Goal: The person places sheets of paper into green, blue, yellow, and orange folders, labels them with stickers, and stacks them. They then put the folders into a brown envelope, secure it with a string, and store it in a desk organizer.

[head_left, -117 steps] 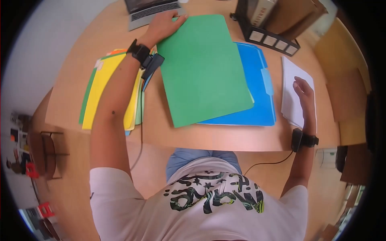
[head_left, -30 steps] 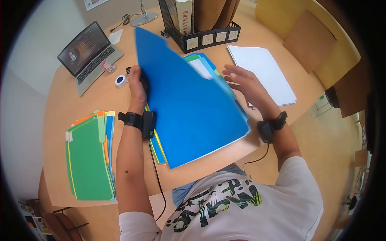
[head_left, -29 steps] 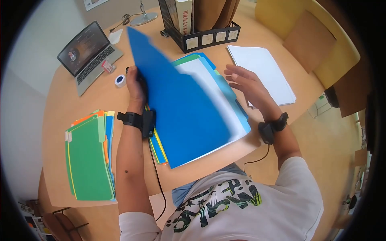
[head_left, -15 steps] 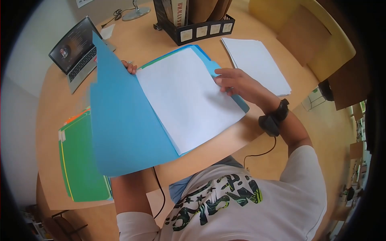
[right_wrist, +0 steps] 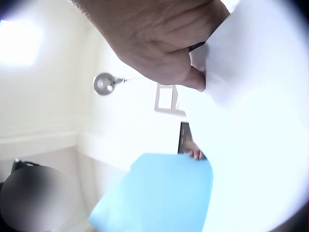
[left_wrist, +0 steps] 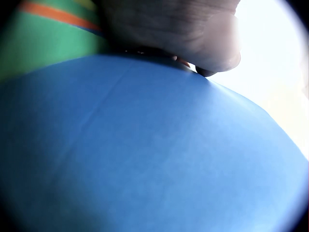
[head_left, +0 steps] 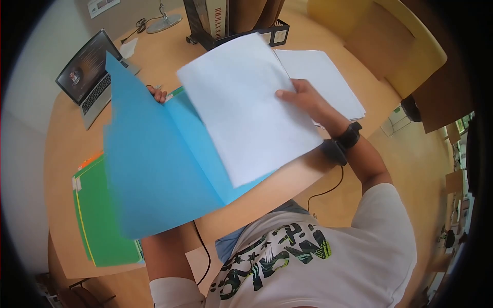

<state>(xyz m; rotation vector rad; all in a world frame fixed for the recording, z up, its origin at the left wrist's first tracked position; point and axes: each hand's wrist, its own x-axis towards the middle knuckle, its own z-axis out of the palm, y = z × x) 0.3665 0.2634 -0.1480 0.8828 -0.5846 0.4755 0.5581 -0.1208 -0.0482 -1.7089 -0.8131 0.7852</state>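
Observation:
A light-blue file folder (head_left: pixel 159 169) lies spread on the table, its left cover raised. My left hand (head_left: pixel 157 94) grips it at the top edge near the fold; the cover hides most of that hand and forearm. In the left wrist view, the thumb (left_wrist: pixel 219 43) sits right at the blue folder's edge. My right hand (head_left: pixel 308 102) pinches a white sheet of paper (head_left: pixel 246 108) by its right edge, thumb on top and fingers underneath. The paper is lifted and tilted over the folder's right side, also overlapping the paper stack (head_left: pixel 323 82) in the head view.
A pile of green folders (head_left: pixel 97 215) lies at the left, partly behind the raised cover. The laptop (head_left: pixel 87 72) stands at the back left. A black desk organizer (head_left: pixel 280 35) with a book and brown folders stands at the back, near a lamp base (head_left: pixel 164 24).
The folder's cover has swung open to the left, exposing the white paper. My right hand has moved from beside the folder onto the paper, taken hold of it and lifted it.

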